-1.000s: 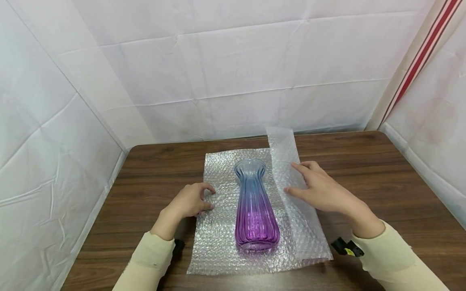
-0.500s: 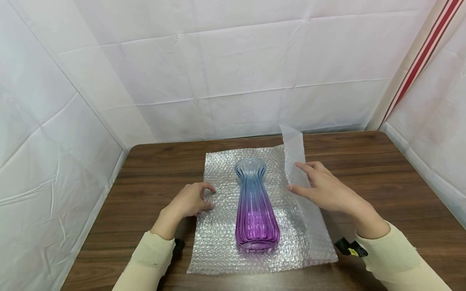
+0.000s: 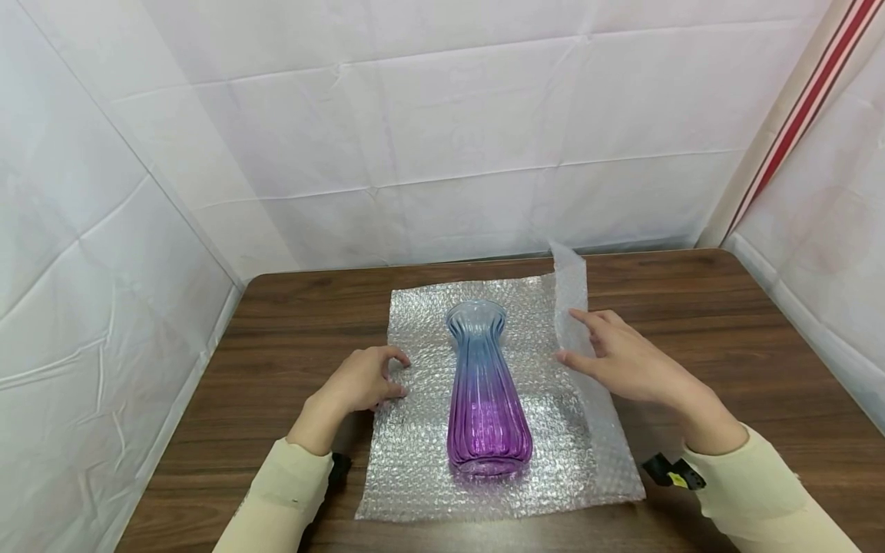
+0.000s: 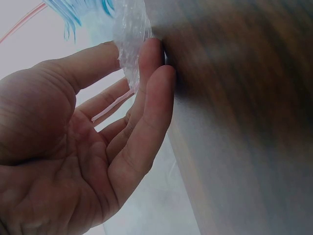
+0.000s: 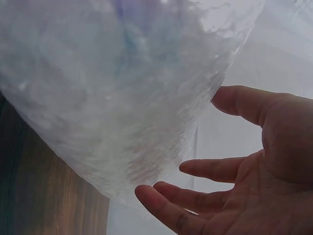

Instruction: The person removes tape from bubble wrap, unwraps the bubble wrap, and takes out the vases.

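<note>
One ribbed vase (image 3: 488, 399), translucent, blue-to-purple

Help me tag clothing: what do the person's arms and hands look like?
Long sleeves are pale cream; left hand and right hand are bare. A small black device shows beside each sleeve; the right one has a yellow patch.

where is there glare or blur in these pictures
Head view: bright glints speckle the bubble wrap, while the ribbed vase looks fairly sharp; left wrist view: the table grain is soft and the background beyond the left hand is washed out pale; right wrist view: the bubble wrap looks hazy, with a blurred blue-purple tint near the top.
</note>
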`<action>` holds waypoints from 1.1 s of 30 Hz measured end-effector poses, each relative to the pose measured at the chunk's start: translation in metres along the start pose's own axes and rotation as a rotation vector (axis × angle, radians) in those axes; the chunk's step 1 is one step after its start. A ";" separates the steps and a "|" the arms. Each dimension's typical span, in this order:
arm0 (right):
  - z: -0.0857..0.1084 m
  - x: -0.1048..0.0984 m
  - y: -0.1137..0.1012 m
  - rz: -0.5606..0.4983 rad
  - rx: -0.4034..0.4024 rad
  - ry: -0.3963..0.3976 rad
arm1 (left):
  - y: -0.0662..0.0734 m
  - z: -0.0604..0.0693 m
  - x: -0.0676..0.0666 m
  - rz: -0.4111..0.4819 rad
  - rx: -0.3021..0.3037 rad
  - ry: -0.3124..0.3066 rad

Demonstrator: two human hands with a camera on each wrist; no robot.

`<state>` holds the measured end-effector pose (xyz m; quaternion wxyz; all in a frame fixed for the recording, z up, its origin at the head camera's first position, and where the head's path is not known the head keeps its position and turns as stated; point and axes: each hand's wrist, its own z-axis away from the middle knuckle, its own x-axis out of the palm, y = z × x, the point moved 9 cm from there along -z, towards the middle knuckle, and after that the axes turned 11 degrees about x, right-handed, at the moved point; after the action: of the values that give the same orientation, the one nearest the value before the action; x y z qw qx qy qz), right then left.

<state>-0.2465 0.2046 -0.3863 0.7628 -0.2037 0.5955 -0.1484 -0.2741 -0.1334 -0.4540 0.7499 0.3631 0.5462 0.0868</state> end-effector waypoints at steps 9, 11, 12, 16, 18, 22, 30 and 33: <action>-0.002 0.000 0.007 -0.020 -0.008 -0.002 | -0.001 0.000 0.000 0.004 -0.005 0.001; -0.003 0.000 0.008 -0.030 -0.012 0.000 | 0.000 0.000 0.000 0.005 -0.005 0.001; -0.003 0.000 0.009 -0.034 -0.015 0.003 | 0.000 0.000 0.000 0.004 -0.005 0.001; -0.004 0.000 0.012 -0.044 -0.028 0.004 | 0.000 0.000 0.000 -0.002 -0.004 0.000; -0.004 0.000 0.014 -0.049 -0.032 0.000 | 0.000 0.000 0.000 -0.004 -0.004 -0.001; -0.004 0.002 0.016 -0.064 -0.039 -0.008 | -0.001 -0.001 0.000 -0.004 -0.005 -0.003; -0.004 0.004 0.022 -0.068 -0.037 -0.014 | -0.001 -0.001 0.000 0.001 -0.008 -0.006; -0.005 0.005 0.025 -0.062 -0.027 -0.018 | -0.001 -0.001 0.001 0.002 -0.006 -0.006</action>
<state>-0.2506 0.2234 -0.4042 0.7602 -0.2338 0.5841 -0.1621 -0.2753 -0.1337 -0.4556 0.7525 0.3618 0.5433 0.0878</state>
